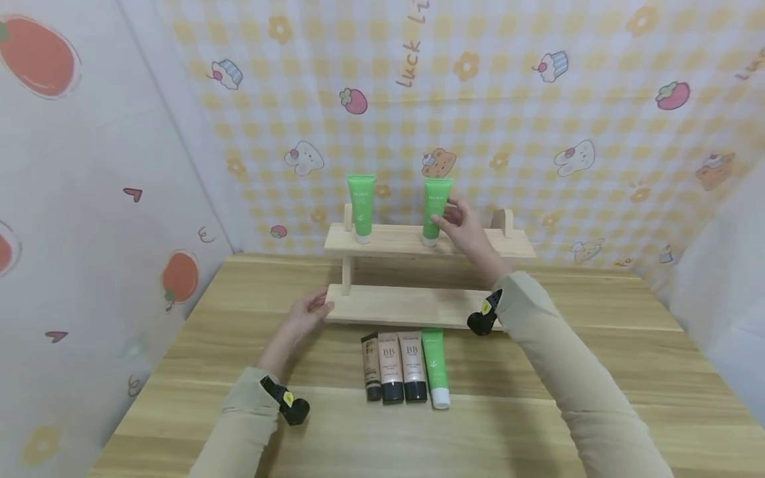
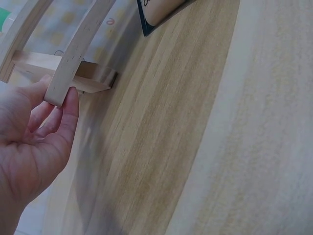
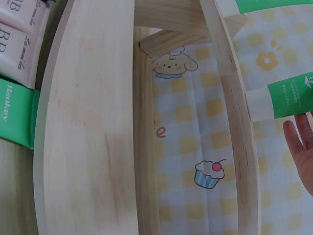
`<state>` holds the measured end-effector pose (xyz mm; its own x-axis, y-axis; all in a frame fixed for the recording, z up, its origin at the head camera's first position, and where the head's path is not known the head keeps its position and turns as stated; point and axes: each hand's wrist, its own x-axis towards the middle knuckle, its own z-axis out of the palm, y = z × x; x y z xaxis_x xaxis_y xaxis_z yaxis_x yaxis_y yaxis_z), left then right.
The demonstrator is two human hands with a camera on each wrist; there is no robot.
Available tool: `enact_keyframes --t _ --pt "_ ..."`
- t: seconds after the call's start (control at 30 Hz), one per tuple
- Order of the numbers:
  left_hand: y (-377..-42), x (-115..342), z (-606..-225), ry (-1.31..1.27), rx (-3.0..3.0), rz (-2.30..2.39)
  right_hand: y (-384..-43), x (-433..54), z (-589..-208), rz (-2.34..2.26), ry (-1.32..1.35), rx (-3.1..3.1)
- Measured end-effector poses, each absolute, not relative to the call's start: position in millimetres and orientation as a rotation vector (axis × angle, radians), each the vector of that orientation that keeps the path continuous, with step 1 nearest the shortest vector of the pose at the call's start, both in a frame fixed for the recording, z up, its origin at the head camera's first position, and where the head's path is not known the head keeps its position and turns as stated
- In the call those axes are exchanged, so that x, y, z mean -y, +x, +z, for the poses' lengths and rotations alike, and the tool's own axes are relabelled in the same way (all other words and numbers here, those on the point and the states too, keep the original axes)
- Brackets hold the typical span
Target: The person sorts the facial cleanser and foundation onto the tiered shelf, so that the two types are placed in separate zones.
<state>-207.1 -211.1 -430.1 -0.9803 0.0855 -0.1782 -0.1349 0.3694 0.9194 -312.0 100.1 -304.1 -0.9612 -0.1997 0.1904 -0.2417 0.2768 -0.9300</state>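
A two-tier wooden shelf point(image 1: 418, 305) stands on the table. The left hand point(image 1: 303, 317) grips the left end of its lower board, thumb on one face and fingers on the other in the left wrist view, where the board end point(image 2: 61, 83) shows. On the upper board point(image 1: 388, 240) a green tube point(image 1: 436, 202) stands upright on its white cap, and the right hand point(image 1: 469, 229) holds it from the right, thumb in front. In the right wrist view that tube point(image 3: 291, 95) has its white cap at the board; the fingers are partly cut off. Another green tube point(image 1: 361, 206) stands farther left.
On the table before the shelf lie a slim brown tube point(image 1: 371, 365), two pink BB cream tubes point(image 1: 390, 362) and a green tube point(image 1: 435, 362), side by side with caps toward the person. A patterned cloth point(image 1: 382, 139) hangs close behind the shelf.
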Motion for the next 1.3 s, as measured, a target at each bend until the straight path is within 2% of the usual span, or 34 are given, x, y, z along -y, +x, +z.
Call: enact_keyframes --t 0.13,0.37,0.73,1.3 --pt "-204.9 211.1 -431.6 -0.072 -2.439 1.667 -308.6 -101.3 -309.0 1.778 0.440 2.496" --pt "-203.6 212.4 -431.1 -0.081 -2.458 1.659 -298.2 -106.9 -310.5 1.807 0.240 2.512" --pt "-205.4 210.1 -429.6 -0.102 -2.466 1.633 -280.5 -115.1 -313.3 1.884 0.142 2.550" --pt "-207.7 208.1 -430.4 -0.074 -2.456 1.646 -256.5 -120.4 -332.7 1.817 0.126 2.771"
